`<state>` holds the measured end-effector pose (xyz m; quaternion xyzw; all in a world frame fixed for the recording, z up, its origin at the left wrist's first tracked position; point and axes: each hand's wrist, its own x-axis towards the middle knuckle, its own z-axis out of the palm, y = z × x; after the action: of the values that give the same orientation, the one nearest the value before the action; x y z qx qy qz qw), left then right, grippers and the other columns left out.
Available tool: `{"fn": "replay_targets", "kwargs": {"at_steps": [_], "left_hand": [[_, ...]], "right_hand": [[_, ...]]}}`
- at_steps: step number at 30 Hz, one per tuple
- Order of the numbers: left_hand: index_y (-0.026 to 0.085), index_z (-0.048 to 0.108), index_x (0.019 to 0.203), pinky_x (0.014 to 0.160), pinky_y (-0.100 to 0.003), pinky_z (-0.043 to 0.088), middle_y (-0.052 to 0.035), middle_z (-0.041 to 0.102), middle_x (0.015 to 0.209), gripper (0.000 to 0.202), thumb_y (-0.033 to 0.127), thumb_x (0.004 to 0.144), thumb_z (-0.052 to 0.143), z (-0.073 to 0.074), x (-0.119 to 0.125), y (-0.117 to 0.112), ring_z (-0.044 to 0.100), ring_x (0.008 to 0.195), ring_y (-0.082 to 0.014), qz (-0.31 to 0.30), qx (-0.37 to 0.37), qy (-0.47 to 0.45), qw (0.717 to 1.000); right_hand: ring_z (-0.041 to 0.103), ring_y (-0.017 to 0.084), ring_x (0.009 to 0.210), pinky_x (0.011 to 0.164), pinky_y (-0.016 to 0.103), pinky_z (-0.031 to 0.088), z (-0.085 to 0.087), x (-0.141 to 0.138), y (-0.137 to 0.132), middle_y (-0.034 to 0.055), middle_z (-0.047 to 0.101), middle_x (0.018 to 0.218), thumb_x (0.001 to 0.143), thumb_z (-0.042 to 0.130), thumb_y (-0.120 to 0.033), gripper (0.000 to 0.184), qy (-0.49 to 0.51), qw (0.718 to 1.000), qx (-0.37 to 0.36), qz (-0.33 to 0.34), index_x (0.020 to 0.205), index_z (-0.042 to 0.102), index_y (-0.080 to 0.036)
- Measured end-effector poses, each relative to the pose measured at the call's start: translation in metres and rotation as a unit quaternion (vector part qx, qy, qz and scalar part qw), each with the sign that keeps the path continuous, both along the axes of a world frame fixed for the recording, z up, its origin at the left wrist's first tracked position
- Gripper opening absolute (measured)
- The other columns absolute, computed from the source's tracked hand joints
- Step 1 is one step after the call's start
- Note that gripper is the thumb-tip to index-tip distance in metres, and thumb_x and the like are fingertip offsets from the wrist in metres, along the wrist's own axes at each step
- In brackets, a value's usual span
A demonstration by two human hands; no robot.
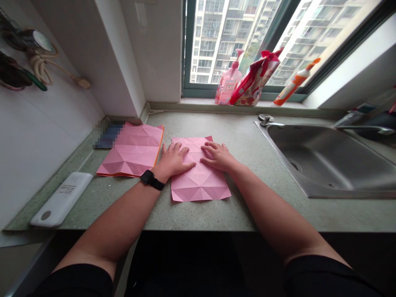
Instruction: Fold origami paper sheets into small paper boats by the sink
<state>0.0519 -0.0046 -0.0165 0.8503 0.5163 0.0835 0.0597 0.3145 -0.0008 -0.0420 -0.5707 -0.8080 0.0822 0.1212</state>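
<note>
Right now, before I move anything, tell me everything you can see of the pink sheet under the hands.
The pink sheet is thin paper, roughly rectangular, creased all over into triangles and diagonal folds. It lies flat and slightly skewed on the speckled green countertop, with the left hand and right hand resting flat on its upper half. Its far edge looks slightly uneven.

The dark blue item [107, 135] is pixelated beyond recognition.
</note>
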Motion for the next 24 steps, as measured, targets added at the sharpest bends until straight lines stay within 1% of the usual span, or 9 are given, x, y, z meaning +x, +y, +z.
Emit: {"fn": "replay_targets", "kwargs": {"at_steps": [5,7,9,11,13,16,19,21,24], "left_hand": [[0.029,0.057,0.157,0.133,-0.078,0.012,-0.0187,0.042,0.174,0.077,0.074,0.096,0.068,0.001,-0.001,-0.002,0.033,0.163,-0.0458,0.017,-0.017,0.003,1.0],[0.026,0.054,0.16,0.134,-0.075,0.014,-0.0197,0.041,0.175,0.077,0.069,0.098,0.07,0.003,-0.002,-0.006,0.032,0.165,-0.0443,-0.001,-0.007,-0.014,1.0],[0.025,0.055,0.159,0.137,-0.066,0.02,-0.0178,0.044,0.174,0.074,0.064,0.099,0.072,0.006,-0.004,-0.012,0.035,0.164,-0.0395,-0.057,0.006,-0.044,0.997],[0.025,0.059,0.154,0.136,-0.056,0.029,-0.015,0.051,0.168,0.067,0.058,0.098,0.075,0.008,-0.005,-0.018,0.043,0.159,-0.0347,-0.136,0.0,-0.065,0.989],[0.025,0.065,0.147,0.132,-0.052,0.036,-0.0136,0.059,0.161,0.058,0.054,0.097,0.077,0.008,-0.006,-0.022,0.051,0.153,-0.0332,-0.187,-0.018,-0.063,0.98],[0.024,0.069,0.14,0.13,-0.057,0.036,-0.0149,0.061,0.157,0.051,0.051,0.098,0.075,0.006,-0.006,-0.022,0.053,0.15,-0.0356,-0.178,-0.027,-0.039,0.983],[0.023,0.065,0.145,0.132,-0.062,0.031,-0.0169,0.057,0.162,0.052,0.051,0.101,0.07,0.002,-0.005,-0.017,0.049,0.154,-0.0367,-0.152,-0.022,-0.028,0.988],[0.023,0.062,0.148,0.134,-0.064,0.028,-0.0169,0.055,0.164,0.053,0.05,0.103,0.068,0.0,-0.005,-0.014,0.047,0.156,-0.0365,-0.143,-0.023,-0.027,0.989],[0.022,0.061,0.149,0.134,-0.067,0.027,-0.0178,0.054,0.165,0.052,0.047,0.104,0.068,0.0,-0.007,-0.011,0.046,0.156,-0.038,-0.137,-0.021,-0.035,0.99]], "right_hand": [[0.047,0.044,0.156,0.13,0.081,0.021,0.0,0.001,0.001,0.0153,0.053,0.169,0.098,0.072,-0.062,0.062,0.004,1.0,0.0,-0.006,0.153,0.066,-0.033],[0.048,0.044,0.156,0.129,0.082,0.02,-0.001,0.002,0.002,0.0149,0.054,0.169,0.098,0.072,-0.062,0.061,0.005,1.0,0.006,-0.009,0.151,0.067,-0.033],[0.047,0.044,0.157,0.129,0.083,0.019,-0.003,0.004,0.005,0.014,0.054,0.169,0.099,0.072,-0.061,0.059,0.004,1.0,0.01,-0.018,0.151,0.067,-0.034],[0.045,0.044,0.158,0.128,0.083,0.021,-0.004,0.007,0.008,0.0136,0.053,0.17,0.1,0.071,-0.059,0.058,0.003,0.999,0.01,-0.037,0.152,0.066,-0.035],[0.043,0.044,0.159,0.127,0.083,0.024,-0.004,0.008,0.01,0.0149,0.05,0.172,0.102,0.068,-0.055,0.058,0.008,0.998,0.018,-0.064,0.156,0.063,-0.033],[0.048,0.044,0.155,0.126,0.079,0.031,-0.001,0.01,0.01,0.0182,0.054,0.168,0.104,0.065,-0.05,0.058,0.038,0.993,0.068,-0.088,0.158,0.062,-0.027],[0.059,0.04,0.144,0.123,0.066,0.045,0.002,0.009,0.003,0.0165,0.065,0.154,0.103,0.068,-0.049,0.05,0.081,0.99,0.108,-0.028,0.148,0.07,-0.027],[0.064,0.036,0.137,0.119,0.059,0.051,0.002,0.009,-0.003,0.0136,0.069,0.147,0.101,0.072,-0.048,0.042,0.088,0.992,0.091,0.024,0.139,0.076,-0.03],[0.068,0.035,0.13,0.116,0.058,0.055,0.002,0.008,-0.009,0.0118,0.071,0.142,0.097,0.078,-0.046,0.037,0.068,0.995,0.051,0.05,0.131,0.079,-0.032]]}}
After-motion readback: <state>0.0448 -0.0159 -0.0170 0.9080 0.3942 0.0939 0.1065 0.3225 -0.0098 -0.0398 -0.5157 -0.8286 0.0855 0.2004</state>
